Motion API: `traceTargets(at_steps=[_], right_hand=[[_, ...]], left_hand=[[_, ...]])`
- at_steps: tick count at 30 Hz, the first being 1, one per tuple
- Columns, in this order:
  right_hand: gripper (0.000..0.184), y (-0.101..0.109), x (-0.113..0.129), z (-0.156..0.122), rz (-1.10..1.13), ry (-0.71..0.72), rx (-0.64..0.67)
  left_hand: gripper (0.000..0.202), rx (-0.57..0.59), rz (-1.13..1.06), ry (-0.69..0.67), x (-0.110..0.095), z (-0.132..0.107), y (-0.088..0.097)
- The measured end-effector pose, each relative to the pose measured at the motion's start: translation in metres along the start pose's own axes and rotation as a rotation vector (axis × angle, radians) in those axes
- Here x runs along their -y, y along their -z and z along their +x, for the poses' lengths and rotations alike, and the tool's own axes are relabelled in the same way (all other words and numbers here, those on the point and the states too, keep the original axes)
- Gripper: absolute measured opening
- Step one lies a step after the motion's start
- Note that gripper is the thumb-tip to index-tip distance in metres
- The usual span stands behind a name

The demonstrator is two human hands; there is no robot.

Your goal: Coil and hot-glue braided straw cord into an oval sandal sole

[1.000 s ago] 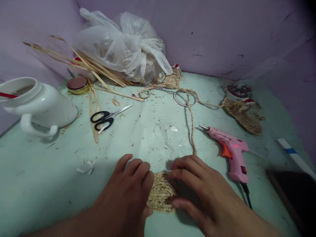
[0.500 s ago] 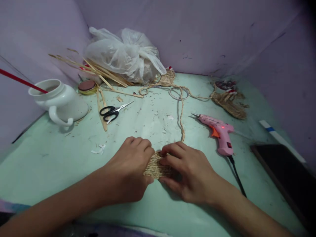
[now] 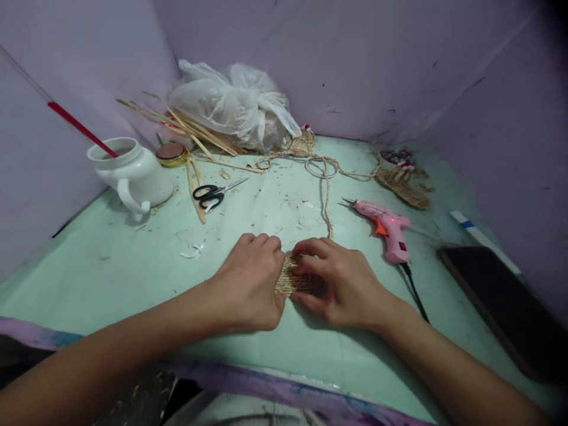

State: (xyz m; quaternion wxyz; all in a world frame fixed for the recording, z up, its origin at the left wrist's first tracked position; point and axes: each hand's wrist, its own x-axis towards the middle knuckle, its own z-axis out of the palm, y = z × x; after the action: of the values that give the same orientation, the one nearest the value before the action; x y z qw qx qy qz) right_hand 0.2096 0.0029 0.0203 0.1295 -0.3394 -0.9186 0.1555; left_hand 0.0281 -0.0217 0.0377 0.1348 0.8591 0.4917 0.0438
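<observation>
A small piece of coiled, woven straw rope (image 3: 288,278) is between my two hands near the table's front. My left hand (image 3: 252,281) is closed around its left end, fingers curled over the far edge and thumb on the near side. My right hand (image 3: 337,281) grips its right part, with fingertips on the top and the thumb at the near edge. From behind my right hand a braided straw rope (image 3: 327,207) runs back across the table to a metal ring (image 3: 321,167). Much of the woven piece is covered by my fingers.
To the right lie a pink glue gun (image 3: 386,228) with a red light and a dark phone (image 3: 501,307). On the left are black-handled scissors (image 3: 215,194) and a white jug (image 3: 142,177). A plastic bag (image 3: 235,103), straw strips (image 3: 199,130) and a woven straw item (image 3: 403,184) lie at the back.
The view has tilted down and shifted, showing more of the table's front edge. Both hands keep their hold on the woven piece, with little change in grip.
</observation>
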Motion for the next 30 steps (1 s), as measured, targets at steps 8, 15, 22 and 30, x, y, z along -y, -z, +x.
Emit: traceTargets(at_steps=[8,15,22,30], right_hand=[[0.026,0.003,0.0,-0.004,-0.003,-0.015,0.016],[0.017,-0.004,-0.001,-0.002,-0.022,-0.008,-0.041],[0.015,-0.011,0.002,0.001,-0.057,0.184,-0.205],[0.012,-0.027,0.012,0.002,-0.02,0.212,-0.257]], left_hand=[[0.024,0.035,-0.012,0.03,0.001,0.002,0.002],[0.025,0.018,0.005,0.007,0.008,0.005,0.003],[0.025,-0.02,-0.002,0.024,0.011,0.01,0.002],[0.021,0.023,-0.289,0.084,0.031,0.02,0.007]])
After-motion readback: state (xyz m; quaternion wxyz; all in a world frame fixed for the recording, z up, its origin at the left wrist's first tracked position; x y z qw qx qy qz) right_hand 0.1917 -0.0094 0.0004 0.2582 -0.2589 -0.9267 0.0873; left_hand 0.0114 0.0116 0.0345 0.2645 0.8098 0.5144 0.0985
